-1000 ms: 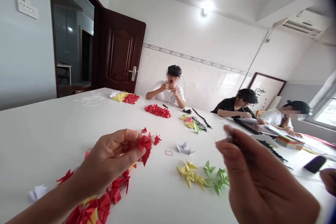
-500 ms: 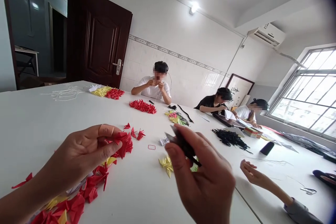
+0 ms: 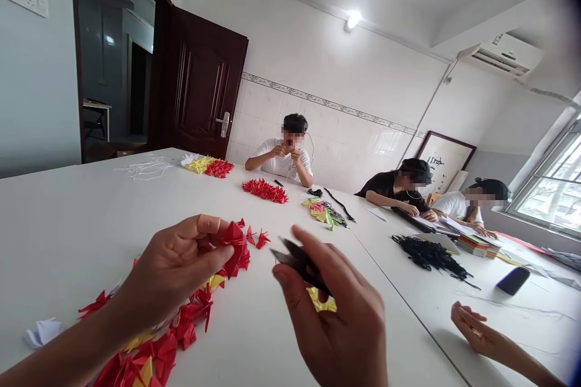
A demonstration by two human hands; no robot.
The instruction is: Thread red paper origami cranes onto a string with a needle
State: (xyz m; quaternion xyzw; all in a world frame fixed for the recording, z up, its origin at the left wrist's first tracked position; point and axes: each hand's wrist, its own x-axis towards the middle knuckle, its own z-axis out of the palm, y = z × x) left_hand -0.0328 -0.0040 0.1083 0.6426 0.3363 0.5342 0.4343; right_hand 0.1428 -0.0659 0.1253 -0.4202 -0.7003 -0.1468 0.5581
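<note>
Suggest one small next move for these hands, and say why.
Probably lay the red origami crane from the left hand onto the red cranes below it: it looks finished, those cranes lie close by, and the right hand is busy pinching a dark folded paper.

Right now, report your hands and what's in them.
Left hand pinching red origami crane; right hand gripping black folded paper; yellow paper cranes beneath right hand; co-worker's hand apart, far right.
</note>
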